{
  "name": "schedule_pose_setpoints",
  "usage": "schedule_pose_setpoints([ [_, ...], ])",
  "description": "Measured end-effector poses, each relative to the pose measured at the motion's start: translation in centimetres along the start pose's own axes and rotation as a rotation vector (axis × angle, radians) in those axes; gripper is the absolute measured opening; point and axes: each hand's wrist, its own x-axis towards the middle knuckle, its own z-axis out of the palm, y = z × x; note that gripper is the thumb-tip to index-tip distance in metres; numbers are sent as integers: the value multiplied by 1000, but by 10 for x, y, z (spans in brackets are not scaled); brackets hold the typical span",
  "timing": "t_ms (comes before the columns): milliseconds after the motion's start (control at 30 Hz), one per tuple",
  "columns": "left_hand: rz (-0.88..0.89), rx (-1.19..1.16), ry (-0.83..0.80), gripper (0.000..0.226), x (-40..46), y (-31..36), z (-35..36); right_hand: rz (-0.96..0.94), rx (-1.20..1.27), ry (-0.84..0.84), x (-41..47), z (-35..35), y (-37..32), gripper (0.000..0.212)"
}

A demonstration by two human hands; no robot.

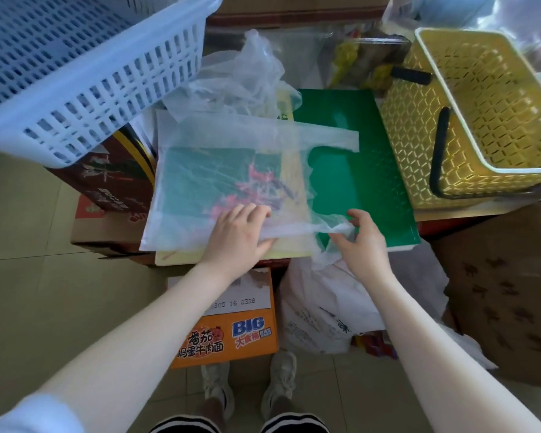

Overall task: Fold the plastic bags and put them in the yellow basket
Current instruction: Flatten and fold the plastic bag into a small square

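A translucent white plastic bag (219,164) lies spread flat over a printed book and the green board (356,170), one handle reaching right. My left hand (236,234) presses flat on the bag's near edge with straight fingers. My right hand (361,240) pinches the bag's crumpled near right corner just above the green board. The yellow basket (497,120) stands at the right, tilted, with black handles and nothing visible inside. More crumpled clear bags (247,76) are heaped behind the flat one.
A pale blue basket (85,64) sits on cartons at the upper left. An orange noodle carton (225,332) and a white printed bag (325,314) stand on the floor near my feet. A brown cardboard box (506,292) is at the right.
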Motion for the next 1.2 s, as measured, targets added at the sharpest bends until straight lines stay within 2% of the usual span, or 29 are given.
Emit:
schedule_pose_setpoints([
  [67,18,-44,6,29,11,10,9,47,60,5,2,-2,3,42],
  [133,8,-66,6,27,14,10,16,25,88,92,5,-11,5,32],
  [267,-42,-114,-27,26,10,-3,25,-158,-138,354,10,-32,8,29],
  [367,-139,-144,-34,29,11,-4,24,-261,-266,390,10,-34,17,40],
  [400,-148,-153,-33,30,11,-3,24,-220,-187,380,14,-32,23,45],
  [467,-139,-152,-24,29,11,-4,26,-25,145,308,22,-33,29,56],
  [500,-143,-154,-12,29,11,-6,27,27,269,283,24,-33,33,61],
  [533,-145,-161,3,29,11,-7,28,8,285,261,24,-34,36,67],
  [633,-138,-188,53,35,12,-5,25,-169,13,140,16,-36,45,71],
  [700,-123,-208,9,40,12,-3,21,-171,-118,47,14,-41,45,66],
  [767,-86,-255,-89,36,9,-6,14,-113,-419,-129,12,-45,37,80],
  [833,-5,-249,-129,36,2,-9,4,-239,-691,-244,0,-41,17,93],
  [900,21,-157,-60,39,-2,-15,-3,-512,-616,-204,-19,-18,-16,82],
  [967,-9,-1,3,42,1,-25,-8,-667,-531,-200,-31,22,-43,70],
  [1133,-134,227,-300,74,-12,-55,-6,-702,-609,-239,-19,93,-68,71],
  [1200,-121,318,-298,80,-25,-65,-3,-634,-616,-238,-11,94,-51,73],
])
